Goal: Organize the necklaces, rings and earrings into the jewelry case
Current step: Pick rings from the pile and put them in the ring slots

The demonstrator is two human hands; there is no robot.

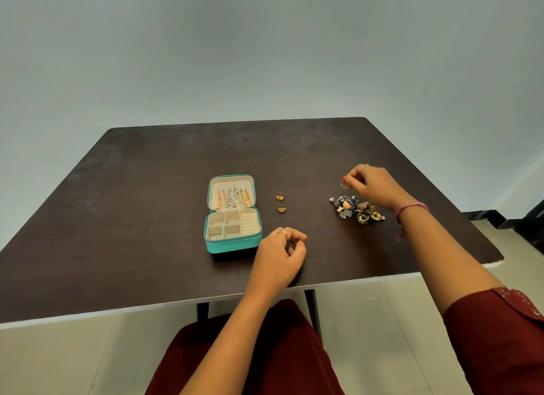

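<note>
The right hand is raised just above the table on the far right, pinching a thin ring between thumb and fingertip. Just near of it lies the pile of ornate earrings, a tangle of small dark and gold pieces. The left hand rests near the table's front edge with fingers curled in; whether it holds anything small I cannot tell. It sits just right of the case.

The case lies open to the left of centre, necklaces already hung in its lid and the cream compartments of its base looking unfilled. Between case and pile, two gold rings stand apart from each other, one farther, one nearer.

The ring in hand looks light, stiff and smooth, so it could slip or roll if set down on edge. A pinch across the band, as now, seems the sure hold. It probably belongs pressed into the padded ridges at the right of the case's base. The earrings seem likely to snag on one another, so lifting one piece by its body, slowly, would be wise.
</note>
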